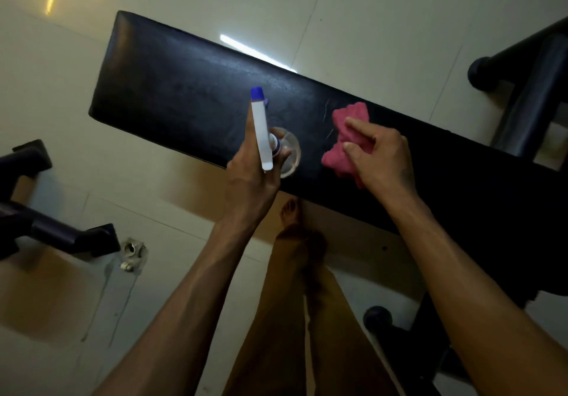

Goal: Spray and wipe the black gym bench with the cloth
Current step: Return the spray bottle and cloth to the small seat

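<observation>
The black padded gym bench (184,88) runs from upper left to lower right across the view. My left hand (252,177) grips a clear spray bottle (261,131) with a white head and blue nozzle, held over the bench's near edge and pointing toward the far left. My right hand (381,155) presses a crumpled pink cloth (347,137) onto the bench top, just right of the bottle. Faint streaks show on the pad beside the cloth.
The floor is pale tile. Black frame legs with rubber end caps stand at the upper right (522,66), lower right (378,318) and left (55,235). A small white floor fitting (132,252) lies near the left leg. My bare legs and feet (295,235) stand by the bench's near edge.
</observation>
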